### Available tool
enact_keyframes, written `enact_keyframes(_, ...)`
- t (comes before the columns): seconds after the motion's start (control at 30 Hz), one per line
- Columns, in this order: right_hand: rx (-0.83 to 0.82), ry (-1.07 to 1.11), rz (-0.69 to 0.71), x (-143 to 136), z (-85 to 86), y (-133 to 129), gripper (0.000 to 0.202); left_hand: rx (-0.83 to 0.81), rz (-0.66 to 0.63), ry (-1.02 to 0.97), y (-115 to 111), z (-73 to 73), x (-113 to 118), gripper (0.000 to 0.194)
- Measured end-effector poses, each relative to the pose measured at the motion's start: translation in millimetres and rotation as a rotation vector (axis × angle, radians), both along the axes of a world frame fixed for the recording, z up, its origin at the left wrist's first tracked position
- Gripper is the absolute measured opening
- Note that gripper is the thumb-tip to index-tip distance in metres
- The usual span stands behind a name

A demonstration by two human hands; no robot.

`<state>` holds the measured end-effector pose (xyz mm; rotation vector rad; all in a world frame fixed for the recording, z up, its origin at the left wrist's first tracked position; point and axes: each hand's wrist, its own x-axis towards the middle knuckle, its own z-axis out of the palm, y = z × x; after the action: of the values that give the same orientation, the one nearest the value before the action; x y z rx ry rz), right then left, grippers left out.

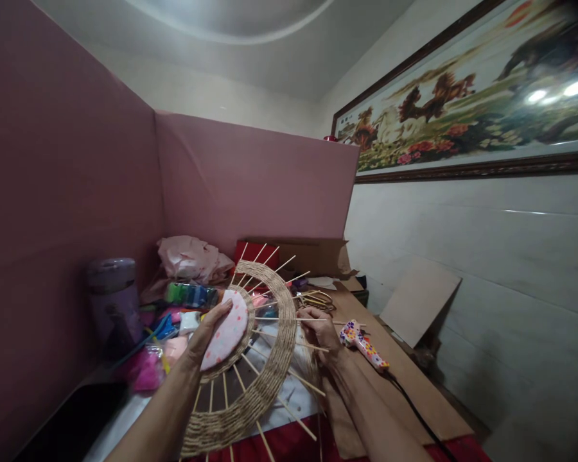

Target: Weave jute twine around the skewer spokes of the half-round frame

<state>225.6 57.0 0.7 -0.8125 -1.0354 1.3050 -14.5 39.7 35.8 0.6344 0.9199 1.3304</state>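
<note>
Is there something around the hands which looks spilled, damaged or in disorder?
Nothing looks clearly spilled or damaged. Beyond the left hand, which holds the woven piece, colourful packets look untidy, lying jumbled together. A cardboard sheet by the right wall also stands tilted.

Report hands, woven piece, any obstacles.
Left hand gripping spotted panel. Right hand at outer sticks. Woven piece tilted. Floral corded tool near right hand.
</note>
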Motion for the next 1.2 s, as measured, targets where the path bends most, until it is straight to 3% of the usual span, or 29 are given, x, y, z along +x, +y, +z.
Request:
enact_keyframes(0.27, 0.098, -0.028, 0.009, 1.3, 7.6, -6.2, 0.013, 0.036, 0.035, 0.042, 10.9, -4.9, -14.2, 0.014)
enact_keyframes(0.53, 0.184, -0.063, -0.069, 10.6, 21.6, -11.6, 0.023, 0.137, 0.061, 0.153, 18.9, -7.6, -27.0, 0.013)
enact_keyframes(0.73, 0.447, -0.365, -0.275, 8.8, 24.7, -19.8, 0.018, 0.18, 0.106, 0.16, 16.9, -0.6, -24.3, 0.017)
enact_keyframes(0.93, 0.695, -0.64, -0.337, 7.5, 27.7, -29.3, 0.016, 0.18, 0.103, 0.167, 19.4, -2.8, -26.1, 0.024)
enact_keyframes(1.07, 0.696, -0.678, -0.3, 5.4, 27.7, -32.0, 0.017, 0.192, 0.103, 0.152, 20.7, -6.7, -29.0, 0.023)
enact_keyframes(1.2, 0.571, -0.521, -0.205, 3.7, 23.6, -29.8, 0.019, 0.11, 0.13, 0.073, 22.2, -10.5, -34.3, 0.022)
